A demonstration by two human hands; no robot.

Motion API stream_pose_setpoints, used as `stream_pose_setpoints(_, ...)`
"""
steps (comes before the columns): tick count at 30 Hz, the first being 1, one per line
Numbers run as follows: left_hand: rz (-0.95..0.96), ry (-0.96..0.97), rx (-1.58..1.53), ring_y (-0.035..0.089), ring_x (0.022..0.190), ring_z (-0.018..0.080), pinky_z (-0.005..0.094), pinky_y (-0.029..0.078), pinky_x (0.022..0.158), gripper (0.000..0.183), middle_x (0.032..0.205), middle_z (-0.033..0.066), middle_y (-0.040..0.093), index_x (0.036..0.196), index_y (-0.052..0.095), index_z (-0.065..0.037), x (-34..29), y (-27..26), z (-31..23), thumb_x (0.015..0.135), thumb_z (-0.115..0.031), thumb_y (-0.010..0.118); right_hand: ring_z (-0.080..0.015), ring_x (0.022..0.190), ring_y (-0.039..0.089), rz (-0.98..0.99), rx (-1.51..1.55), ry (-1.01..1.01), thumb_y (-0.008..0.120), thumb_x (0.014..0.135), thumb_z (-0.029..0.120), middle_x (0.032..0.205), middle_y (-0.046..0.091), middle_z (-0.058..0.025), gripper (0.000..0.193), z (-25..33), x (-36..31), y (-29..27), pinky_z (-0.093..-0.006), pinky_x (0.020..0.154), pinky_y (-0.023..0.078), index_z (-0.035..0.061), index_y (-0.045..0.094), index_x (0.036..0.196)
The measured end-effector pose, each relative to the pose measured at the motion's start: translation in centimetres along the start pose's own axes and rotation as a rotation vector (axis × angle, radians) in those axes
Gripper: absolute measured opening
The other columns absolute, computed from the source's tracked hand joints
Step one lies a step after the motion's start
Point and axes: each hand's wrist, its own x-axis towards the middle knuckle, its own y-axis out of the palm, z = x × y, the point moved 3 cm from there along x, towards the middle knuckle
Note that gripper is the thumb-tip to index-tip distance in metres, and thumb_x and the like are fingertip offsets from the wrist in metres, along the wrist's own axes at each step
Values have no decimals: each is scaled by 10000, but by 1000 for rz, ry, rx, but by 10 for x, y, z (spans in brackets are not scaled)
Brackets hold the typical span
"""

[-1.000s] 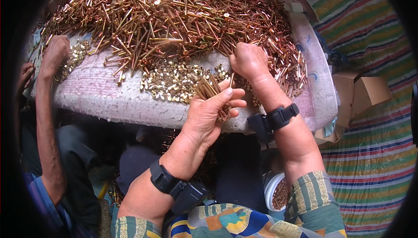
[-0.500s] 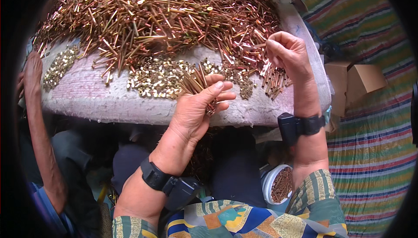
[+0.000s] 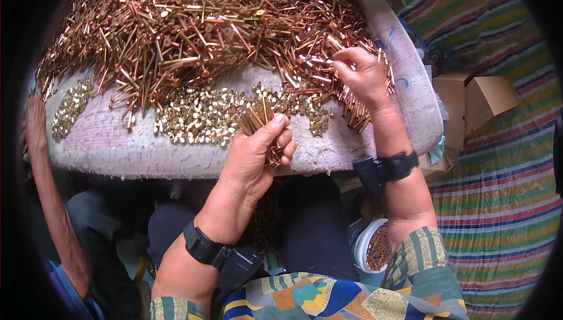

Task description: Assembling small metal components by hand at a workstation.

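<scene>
My left hand (image 3: 256, 153) is closed around a bundle of slim copper-coloured bolts (image 3: 258, 117), whose ends poke out above the thumb and below the curled fingers. To its right, my right hand (image 3: 365, 77) hovers at the near right edge of a big heap of the same bolts (image 3: 199, 21). Its thumb and forefinger are bent close together. Whatever lies between their tips, if anything, I cannot make out. Behind my left hand spreads a patch of small shiny brass-coloured nuts (image 3: 196, 115).
The heap rests on a pale padded worktop (image 3: 141, 164). Another person's arm (image 3: 50, 191) reaches in at the left, beside a smaller pile of nuts (image 3: 71, 109). A white bucket of bolts (image 3: 378, 249) stands below, near my right forearm. Cardboard (image 3: 463, 106) lies on the striped floor covering (image 3: 498, 214).
The fingers of my left hand have curled tighter round the bundle. My right hand has moved a little left and down. The whole view has shifted slightly.
</scene>
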Motion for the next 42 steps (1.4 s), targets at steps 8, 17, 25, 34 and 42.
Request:
stream_pose_setpoints(8, -2, -7, 27, 420, 574, 116, 228, 352, 490, 158, 617, -20, 393, 856, 499, -61, 3, 6, 4, 889, -215, 508, -331, 1219, 284, 7, -442, 18, 636, 627, 548, 1284, 388, -101, 709, -27, 21, 49, -595, 993, 183, 206, 449, 1219)
stream_pose_setpoints(17, -36, -27, 15, 406, 550, 122, 234, 343, 472, 153, 601, -19, 372, 849, 494, -59, 0, 2, 0, 876, -208, 513, -336, 1001, 464, 33, -430, -132, 583, 614, 288, 1064, 497, -148, 431, -47, -18, 4, -410, 858, 424, 106, 553, 1003)
stream_pose_setpoints(25, 11, 12, 7, 486, 550, 149, 237, 397, 436, 127, 620, 29, 459, 838, 517, -49, -2, 1, 1, 826, -152, 590, -334, 1067, 451, 224, -553, -24, 652, 622, 407, 1129, 489, -140, 554, -63, -29, -46, -419, 917, 391, 172, 559, 1115)
stream_pose_setpoints(34, -11, -40, 117, 495, 515, 174, 270, 406, 429, 159, 586, 44, 459, 818, 540, -20, -5, 5, 2, 799, -162, 610, -323, 1197, 372, 253, -378, -209, 614, 700, 524, 1309, 387, -159, 644, -42, 145, 43, -404, 999, 306, 135, 498, 1201)
stream_pose_setpoints(42, 65, -181, 56, 542, 558, 163, 245, 432, 460, 121, 608, 51, 499, 846, 555, 10, 1, 4, 2, 818, -97, 605, -293, 1235, 332, 429, -645, -143, 467, 686, 667, 1341, 379, -35, 663, -12, 211, 118, -564, 954, 276, 266, 502, 1212)
